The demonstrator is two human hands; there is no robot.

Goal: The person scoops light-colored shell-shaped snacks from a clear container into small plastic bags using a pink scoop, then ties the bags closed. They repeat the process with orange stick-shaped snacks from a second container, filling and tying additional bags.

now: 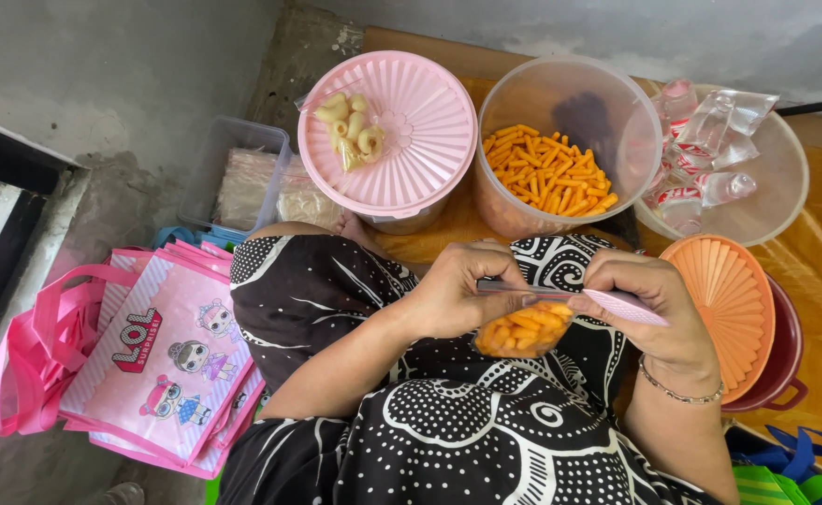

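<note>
— Concrete floor and wall frame the scene; what lies nearest?
— Left hand [453,295] pinches a small clear bag of orange snacks [521,332] shut over the lap; right hand [649,309] grips a pink tool [617,304] against the bag's top.
— Beyond?
— An open tub of orange sticks [551,178], then a pink lid [387,131] bearing pale curls.

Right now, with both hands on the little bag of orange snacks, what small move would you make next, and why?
Probably press the bag's mouth shut along its top edge. The left hand pinches one end of the small clear bag, already holding orange sticks, while the right hand holds a pink flat tool at its top edge.
</note>
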